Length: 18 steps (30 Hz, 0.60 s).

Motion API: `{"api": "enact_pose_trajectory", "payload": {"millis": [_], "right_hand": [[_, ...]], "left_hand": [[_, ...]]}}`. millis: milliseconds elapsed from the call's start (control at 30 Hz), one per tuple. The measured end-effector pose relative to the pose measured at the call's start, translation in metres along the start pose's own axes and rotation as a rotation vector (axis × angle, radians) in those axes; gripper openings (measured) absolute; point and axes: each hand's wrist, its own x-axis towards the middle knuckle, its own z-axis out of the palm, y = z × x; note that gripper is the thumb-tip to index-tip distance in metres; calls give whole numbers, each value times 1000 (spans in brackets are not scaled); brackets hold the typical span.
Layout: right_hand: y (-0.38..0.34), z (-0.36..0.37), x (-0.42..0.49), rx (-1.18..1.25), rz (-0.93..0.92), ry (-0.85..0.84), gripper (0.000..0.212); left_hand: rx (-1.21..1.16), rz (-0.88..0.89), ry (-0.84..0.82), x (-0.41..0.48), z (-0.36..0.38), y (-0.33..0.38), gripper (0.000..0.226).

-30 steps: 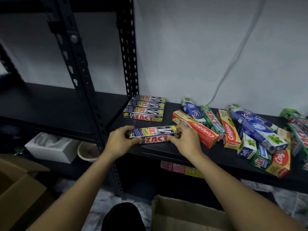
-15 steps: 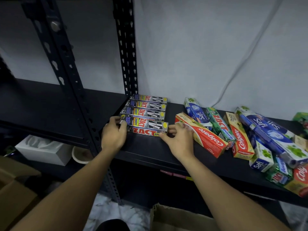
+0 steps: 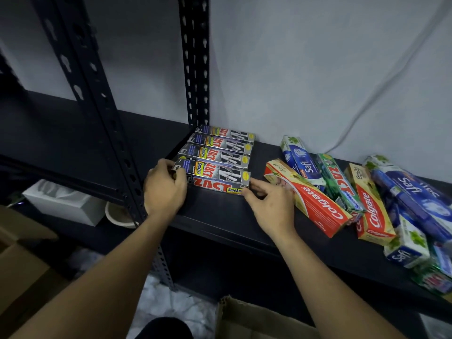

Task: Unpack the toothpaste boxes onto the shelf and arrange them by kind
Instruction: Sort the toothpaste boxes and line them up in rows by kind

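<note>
The front Zact box (image 3: pixel 215 179) is long, straight-edged and made of shiny card. It lies flat on the smooth black metal shelf (image 3: pixel 220 216). It is the nearest one in the row of Zact boxes (image 3: pixel 220 145). There are four of the same kind, side by side and touching, and the row runs toward the wall at 12 o'clock.

The left hand (image 3: pixel 166 189) is at 9 o'clock from the front box, and its fingers curl round that end and hold it. The right hand (image 3: pixel 271 206) is at 4 o'clock, with loose, spread fingers and fingertips touching the box's right corner.

At 3 o'clock, a little apart, lies a red Colgate box (image 3: pixel 310 199), turned slantways. Past it, a blue Safi box (image 3: pixel 302 160), a green Zact box (image 3: pixel 340 182) and a yellow Colgate box (image 3: pixel 371 209) lie crowded together.

A dark metal post (image 3: pixel 97 94) with holes stands at 10 o'clock. Down at 6 o'clock is a brown cardboard carton (image 3: pixel 256 319), and I cannot tell what is in it. At 8 o'clock, under the shelf, sit a white box (image 3: pixel 61 201) with something white and crumpled on top and a round pale bowl (image 3: pixel 119 215).
</note>
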Motion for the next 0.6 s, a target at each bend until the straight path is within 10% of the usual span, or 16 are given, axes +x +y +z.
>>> {"api": "enact_pose_trajectory", "payload": {"millis": [600], "right_hand": [[9,6,2,-85,-20,-36,34]], "left_hand": [[-12,-17,39,1,4,-4,28]]}}
